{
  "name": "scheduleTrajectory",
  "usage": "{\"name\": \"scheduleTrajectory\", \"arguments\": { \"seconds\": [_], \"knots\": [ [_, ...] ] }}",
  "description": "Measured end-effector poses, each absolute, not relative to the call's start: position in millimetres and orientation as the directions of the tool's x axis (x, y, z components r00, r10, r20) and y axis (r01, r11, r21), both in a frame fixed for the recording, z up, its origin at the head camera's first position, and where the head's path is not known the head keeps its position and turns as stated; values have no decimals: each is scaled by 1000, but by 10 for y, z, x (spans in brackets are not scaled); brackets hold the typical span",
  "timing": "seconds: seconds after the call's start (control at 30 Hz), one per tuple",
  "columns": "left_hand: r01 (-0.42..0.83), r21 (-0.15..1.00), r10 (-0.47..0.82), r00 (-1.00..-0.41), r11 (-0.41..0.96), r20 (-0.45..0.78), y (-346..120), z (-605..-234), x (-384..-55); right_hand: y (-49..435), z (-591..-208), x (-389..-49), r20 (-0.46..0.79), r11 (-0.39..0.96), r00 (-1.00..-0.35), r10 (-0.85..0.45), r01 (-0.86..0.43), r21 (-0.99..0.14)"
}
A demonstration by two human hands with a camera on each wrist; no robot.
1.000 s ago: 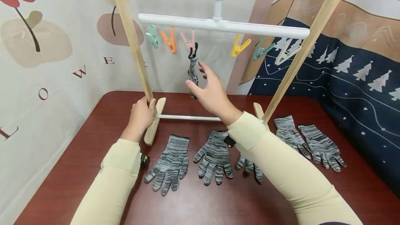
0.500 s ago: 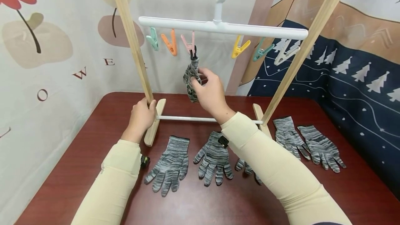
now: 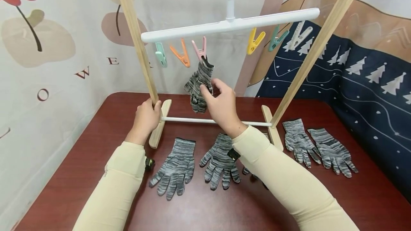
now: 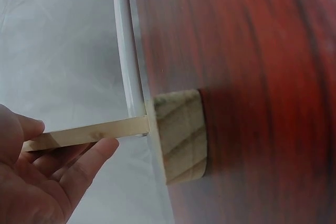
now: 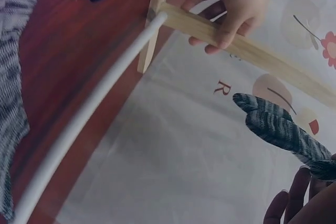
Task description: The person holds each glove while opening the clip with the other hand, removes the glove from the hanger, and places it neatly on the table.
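Observation:
A grey-black knitted glove [image 3: 199, 88] hangs by its cuff from the pink clothespin [image 3: 199, 48] under the white hanger [image 3: 192, 31]. My right hand [image 3: 223, 104] pinches this glove at its side between thumb and fingers. In the right wrist view the glove [image 5: 283, 127] reaches out from that hand, partly cut off by the frame edge. My left hand [image 3: 146, 118] grips the lower part of the rack's left wooden upright [image 3: 136, 38]. Seen from the left wrist, the thumb and fingers of the left hand [image 4: 47, 177] lie around the wooden upright [image 4: 89, 132].
Several matching gloves lie on the dark red table [image 3: 106, 145], including a left one [image 3: 174, 167] and a middle one [image 3: 221, 163]. Two more, such as the far-right glove [image 3: 332, 150], lie beyond the rack's right foot. Other clothespins, like the yellow one [image 3: 255, 41], hang from the hanger.
My right hand has reached the hanging glove, taken hold of it and drawn it slightly downward and turned it. The hanger has tilted, left end lower. The left hand stays on the upright.

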State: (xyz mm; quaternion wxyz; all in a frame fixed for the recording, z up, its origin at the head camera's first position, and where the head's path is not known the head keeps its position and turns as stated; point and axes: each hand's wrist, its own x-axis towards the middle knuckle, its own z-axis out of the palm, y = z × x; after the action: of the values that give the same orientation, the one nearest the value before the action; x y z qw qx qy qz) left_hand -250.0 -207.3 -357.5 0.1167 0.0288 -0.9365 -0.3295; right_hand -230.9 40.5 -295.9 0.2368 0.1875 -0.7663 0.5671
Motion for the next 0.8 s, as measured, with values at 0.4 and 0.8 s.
{"name": "scheduleTrajectory", "arguments": {
  "seconds": [0.4,0.8],
  "knots": [
    [17,624,-136,-971,781,196,-2083,-3569,-2491,404,-3124,-2135,536,104,-844,8,-533,-840],
    [1,628,-133,-977,778,166,-2069,-3545,-2491,450,-3170,-1962,474,-71,-874,105,-483,-873]
  ]
}}
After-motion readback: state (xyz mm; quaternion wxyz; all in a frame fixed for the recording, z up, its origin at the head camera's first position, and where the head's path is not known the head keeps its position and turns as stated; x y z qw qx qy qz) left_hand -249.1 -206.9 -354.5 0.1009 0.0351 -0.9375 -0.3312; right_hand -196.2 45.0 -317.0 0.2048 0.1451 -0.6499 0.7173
